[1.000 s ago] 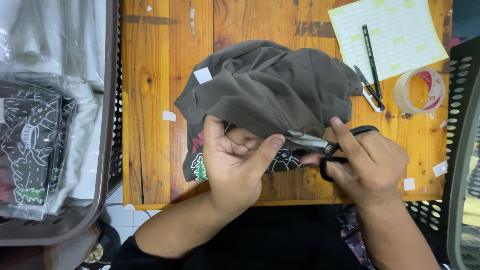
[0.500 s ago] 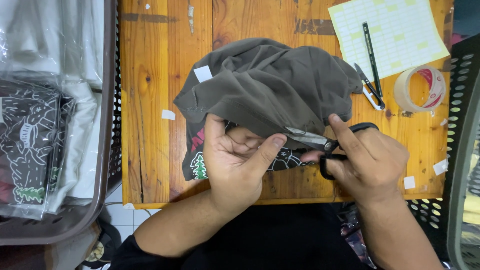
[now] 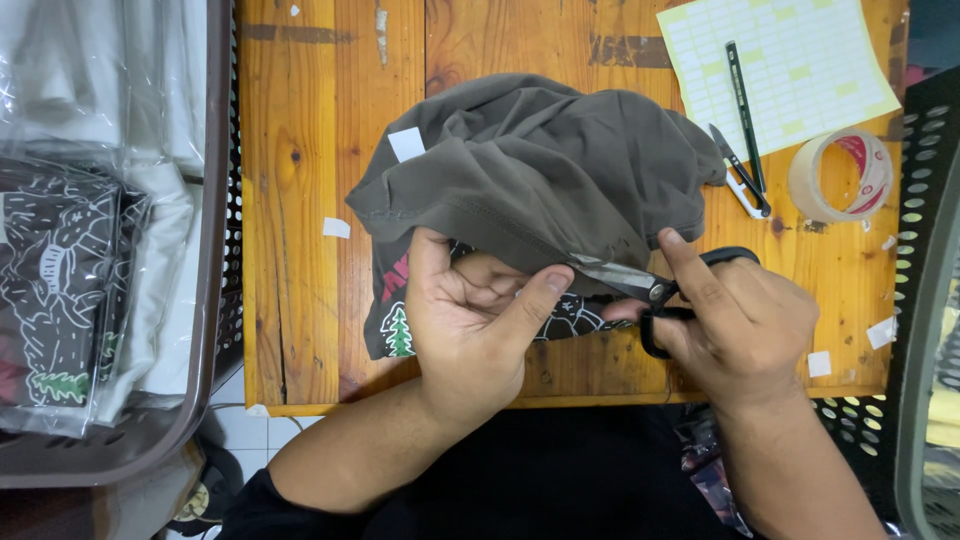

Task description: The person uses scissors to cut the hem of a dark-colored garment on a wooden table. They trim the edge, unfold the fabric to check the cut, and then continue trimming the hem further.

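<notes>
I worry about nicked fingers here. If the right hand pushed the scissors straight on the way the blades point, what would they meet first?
Most likely the left hand's thumb, pinching the grey garment right at the blade tips of the scissors held by the right hand. Depth is unclear, so fabric may come first.

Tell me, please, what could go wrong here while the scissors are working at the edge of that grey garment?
1. The scissors point at the left hand, whose thumb pinches the fabric right by the blade tips, so a slip could nick it.
2. The grey garment is bunched, so a hidden fold might get snipped.
3. The right hand works near the table edge; the garment could slide off.
</notes>
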